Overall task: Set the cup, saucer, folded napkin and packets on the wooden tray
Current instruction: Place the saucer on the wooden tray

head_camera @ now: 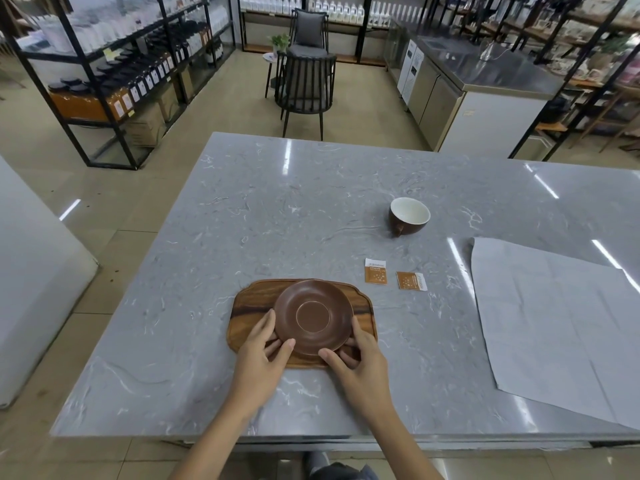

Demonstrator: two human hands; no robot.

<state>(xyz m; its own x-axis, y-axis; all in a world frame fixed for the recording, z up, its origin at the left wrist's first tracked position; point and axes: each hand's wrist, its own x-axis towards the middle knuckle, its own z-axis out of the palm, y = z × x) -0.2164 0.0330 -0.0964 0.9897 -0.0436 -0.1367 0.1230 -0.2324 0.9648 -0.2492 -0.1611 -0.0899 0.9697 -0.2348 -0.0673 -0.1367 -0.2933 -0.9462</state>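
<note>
A brown saucer (313, 317) is over the wooden tray (249, 306) near the table's front edge. My left hand (263, 348) grips the saucer's near left rim, and my right hand (360, 355) grips its near right rim. A brown cup (409, 215) with a white inside stands on the table, far right of the tray, handle toward me. Two orange packets (375, 271) (411, 281) lie flat on the table between cup and tray. A large grey napkin (554, 323) lies spread out, unfolded, at the right.
The grey marble table (277, 209) ends at the left and front. Beyond it stand black chairs (308, 84), shelving with bottles (121, 74) and a steel counter (485, 71).
</note>
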